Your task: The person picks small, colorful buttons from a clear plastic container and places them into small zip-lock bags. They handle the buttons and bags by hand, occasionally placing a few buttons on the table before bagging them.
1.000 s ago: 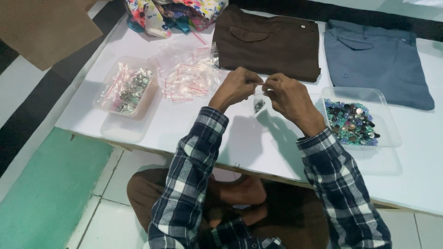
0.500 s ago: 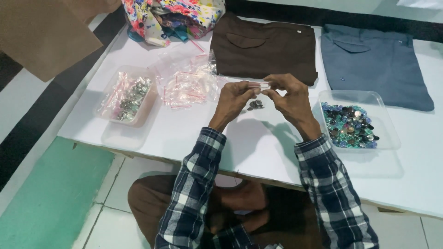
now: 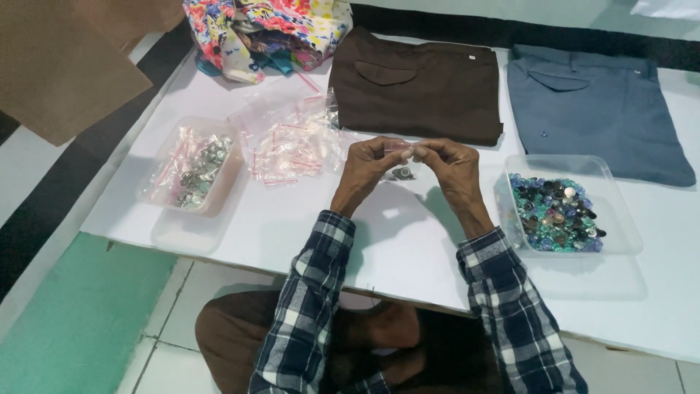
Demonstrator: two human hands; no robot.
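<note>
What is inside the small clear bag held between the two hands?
A few dark buttons sit at the bottom of the small clear bag, held at its top edge by the left hand and right hand. Fingers cover the bag's top, so its opening stays hidden.

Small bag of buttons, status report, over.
Left hand and right hand both pinch the small clear bag of buttons above the white table. Nothing in the way.

A white bench carries folded dark brown trousers at top centre, folded slate-blue trousers at upper right, and a bright floral multicoloured cloth at upper left. Teal, blue and black buttons fill a clear tray. The sleeves are blue-and-white plaid.
</note>
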